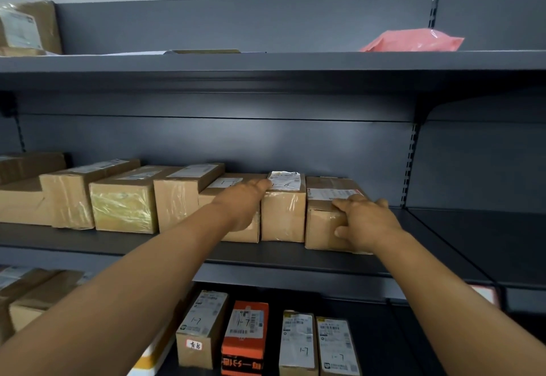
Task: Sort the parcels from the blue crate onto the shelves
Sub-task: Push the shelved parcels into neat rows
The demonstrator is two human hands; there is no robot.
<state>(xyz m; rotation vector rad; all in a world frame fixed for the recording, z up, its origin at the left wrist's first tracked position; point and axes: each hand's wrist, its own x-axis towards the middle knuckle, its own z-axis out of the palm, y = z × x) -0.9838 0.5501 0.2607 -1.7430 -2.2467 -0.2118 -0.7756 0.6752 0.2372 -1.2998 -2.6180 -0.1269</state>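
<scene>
A row of brown cardboard parcels stands on the middle shelf (295,253). My right hand (365,220) grips the rightmost parcel (322,225) at the row's end, fingers over its top front edge and thumb on its front face. My left hand (245,201) rests with straight fingers on a low parcel (224,183) and touches the label of the neighbouring taller parcel (283,210) marked with a handwritten number. The blue crate is out of view.
The top shelf holds a pink plastic mailer (413,40) at right and a brown box (29,28) at left. The lower shelf carries several labelled boxes, one of them orange (243,337). Bare dark shelf (472,228) extends to the right of the row.
</scene>
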